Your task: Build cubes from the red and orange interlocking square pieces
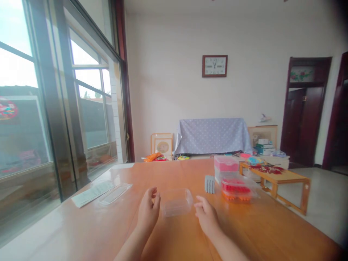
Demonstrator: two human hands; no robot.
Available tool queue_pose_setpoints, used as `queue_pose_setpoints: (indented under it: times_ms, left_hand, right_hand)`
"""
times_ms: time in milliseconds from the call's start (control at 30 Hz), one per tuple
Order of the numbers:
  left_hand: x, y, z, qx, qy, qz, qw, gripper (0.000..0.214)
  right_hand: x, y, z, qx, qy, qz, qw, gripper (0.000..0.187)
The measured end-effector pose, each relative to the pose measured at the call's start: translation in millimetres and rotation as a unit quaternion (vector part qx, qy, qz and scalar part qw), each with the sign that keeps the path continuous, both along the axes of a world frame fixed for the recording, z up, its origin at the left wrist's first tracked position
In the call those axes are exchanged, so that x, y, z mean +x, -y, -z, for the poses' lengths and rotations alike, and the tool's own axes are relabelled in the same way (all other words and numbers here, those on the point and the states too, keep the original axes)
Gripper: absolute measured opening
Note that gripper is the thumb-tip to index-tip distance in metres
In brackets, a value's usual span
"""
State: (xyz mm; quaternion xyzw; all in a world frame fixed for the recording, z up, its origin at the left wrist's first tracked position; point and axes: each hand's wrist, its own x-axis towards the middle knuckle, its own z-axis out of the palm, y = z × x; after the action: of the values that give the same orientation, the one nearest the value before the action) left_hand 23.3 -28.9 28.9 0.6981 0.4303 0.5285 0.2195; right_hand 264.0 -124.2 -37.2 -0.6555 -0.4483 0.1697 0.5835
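Note:
A clear plastic container stands on the wooden table between my two hands. My left hand is just left of it, fingers loosely bent and apart from the thumb, holding nothing. On the other side, my right hand is near the container's right edge, its bent fingers pointing toward it with nothing in them. I cannot tell whether either hand touches the plastic. A clear plastic lid lies flat to the left, beside a pale printed sheet.
A small grey ridged block stands beyond my right hand. To its right, a clear box holds red and orange pieces, with a pink-topped box behind. Windows run along the left; a low wooden bench is at right.

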Motion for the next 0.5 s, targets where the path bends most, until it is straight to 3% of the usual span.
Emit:
queue_pose_setpoints:
  times_ms: [133,200,333,500]
  left_hand:
    - [39,22,-26.3,-0.017,0.053,0.041,0.998,0.036]
    - [68,40,-29.5,-0.065,0.098,0.092,0.989,0.034]
    - [122,68,-6.1,-0.192,0.077,0.225,0.952,0.021]
    - [148,59,27.5,-0.191,-0.009,0.226,0.955,0.011]
  right_hand:
    - [1,6,-10.6,0.019,-0.110,0.023,0.993,0.054]
    - [5,8,-13.8,0.034,-0.175,0.046,0.983,0.056]
    - [25,6,-6.5,0.048,-0.226,0.090,0.969,0.059]
    - [51,-3,9.7,0.013,-0.234,0.108,0.966,0.061]
